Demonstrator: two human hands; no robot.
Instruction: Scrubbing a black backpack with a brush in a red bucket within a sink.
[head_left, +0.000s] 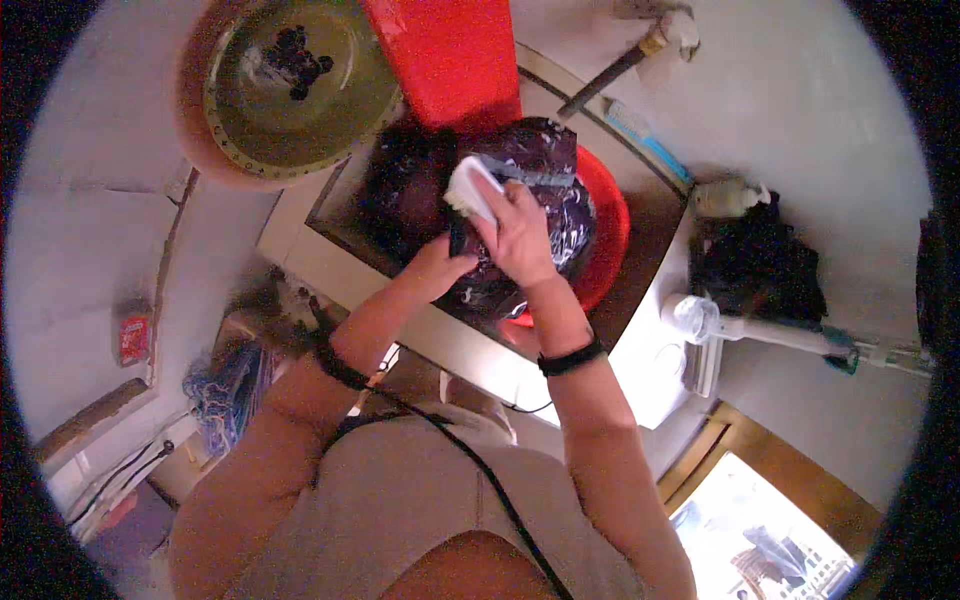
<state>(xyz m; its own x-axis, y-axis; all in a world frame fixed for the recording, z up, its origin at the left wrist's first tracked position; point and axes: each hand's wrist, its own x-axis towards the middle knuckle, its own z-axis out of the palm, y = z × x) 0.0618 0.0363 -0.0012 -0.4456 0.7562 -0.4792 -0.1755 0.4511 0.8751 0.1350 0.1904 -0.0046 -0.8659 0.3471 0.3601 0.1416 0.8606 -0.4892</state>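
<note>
In my right hand (517, 232) is a white scrubbing brush (472, 191), its pale bristles turned to the left. The brush is over dark, wet-looking fabric (529, 154). My left hand (441, 264) grips a fold of that fabric just below and left of the brush; its fingertips are partly hidden. Part of the fabric lies in a round red basin (615, 217), and part spreads to the left over the basin's edge. Shiny wet patches or suds show on it beside my right hand.
A large round tub (255, 169) with water and a dark item stands upper left. A red plastic container (465, 60) rises behind the fabric. A blue brush (664, 154) lies along the sink's far ledge (637, 139). Right are a faucet-like pipe (780, 334) and a dark cloth (757, 262).
</note>
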